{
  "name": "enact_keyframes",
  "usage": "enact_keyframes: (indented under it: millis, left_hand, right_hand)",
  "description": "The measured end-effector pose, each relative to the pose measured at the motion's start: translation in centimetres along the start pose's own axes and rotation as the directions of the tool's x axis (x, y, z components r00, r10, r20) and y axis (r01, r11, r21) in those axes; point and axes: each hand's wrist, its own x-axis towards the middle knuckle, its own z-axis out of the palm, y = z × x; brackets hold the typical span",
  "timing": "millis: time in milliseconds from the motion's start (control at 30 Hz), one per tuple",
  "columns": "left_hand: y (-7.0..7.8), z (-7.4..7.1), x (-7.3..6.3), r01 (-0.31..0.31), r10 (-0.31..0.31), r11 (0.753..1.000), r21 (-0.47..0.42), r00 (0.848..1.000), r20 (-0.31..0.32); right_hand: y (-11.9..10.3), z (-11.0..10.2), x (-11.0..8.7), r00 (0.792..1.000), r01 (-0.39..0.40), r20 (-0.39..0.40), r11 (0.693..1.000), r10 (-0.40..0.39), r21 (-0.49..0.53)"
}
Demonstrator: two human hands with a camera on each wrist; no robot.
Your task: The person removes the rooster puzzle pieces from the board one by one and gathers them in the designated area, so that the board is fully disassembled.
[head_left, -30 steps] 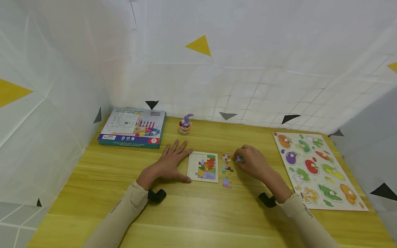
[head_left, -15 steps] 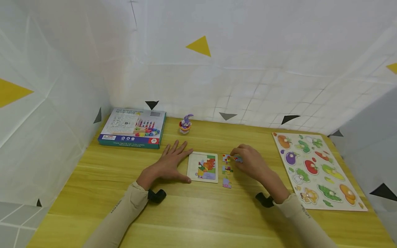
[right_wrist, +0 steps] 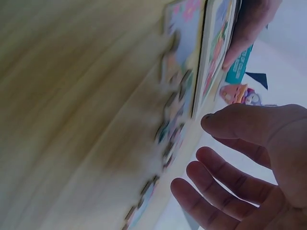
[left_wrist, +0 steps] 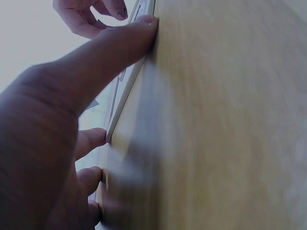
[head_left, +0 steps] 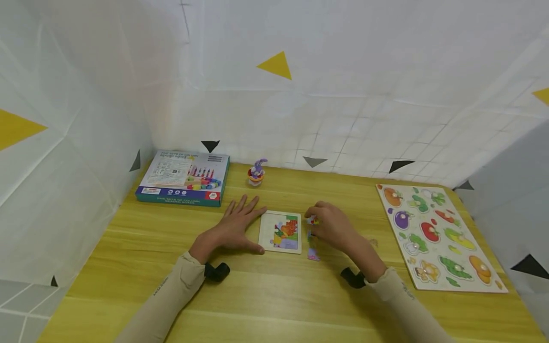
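In the head view my left hand (head_left: 233, 231) lies spread on the table at the left side of a small framed jigsaw puzzle (head_left: 280, 248). Its thumb and index fingertip touch the frame's edge, as the left wrist view also shows. My right hand (head_left: 334, 226) hovers over a column of loose jigsaw pieces right of the frame, partly hiding them. The lowest piece, a purple one (head_left: 313, 254), is uncovered. Seen from the right wrist, the fingers are apart and loosely bent with nothing between them; another loose piece (right_wrist: 142, 203) lies on the table near them.
A boxed bead set (head_left: 184, 178) lies at the back left. A purple rabbit figure (head_left: 256, 172) stands behind the puzzle. At the right lies a large vegetable peg board (head_left: 442, 238). White sheeting (head_left: 364, 71) rises behind the table.
My right hand has moved left from the rightmost piece, now covering much of the column. That piece shifted left toward the others. My left hand has stayed put.
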Motion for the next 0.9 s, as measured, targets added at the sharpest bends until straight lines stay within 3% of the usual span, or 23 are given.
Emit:
enact_keyframes:
  millis: [467,733,900]
  left_hand:
    - [0.0,0.1,0.1,0.008,-0.007,1.0,0.011,1.0,-0.006]
    - [0.0,-0.1,-0.1,-0.009,0.009,1.0,0.016,1.0,-0.009]
    - [0.1,0.1,-0.1,-0.009,0.01,1.0,0.024,1.0,-0.007]
  right_hand:
    - [-2.7,1.5,1.5,0.999,0.027,0.025,1.0,-0.027,-0.005]
    - [-4.0,2.2,2.2,0.995,0.1,0.022,0.994,-0.101,0.036]
    - [-4.5,2.7,2.3,0.994,0.101,0.037,0.994,-0.102,0.03]
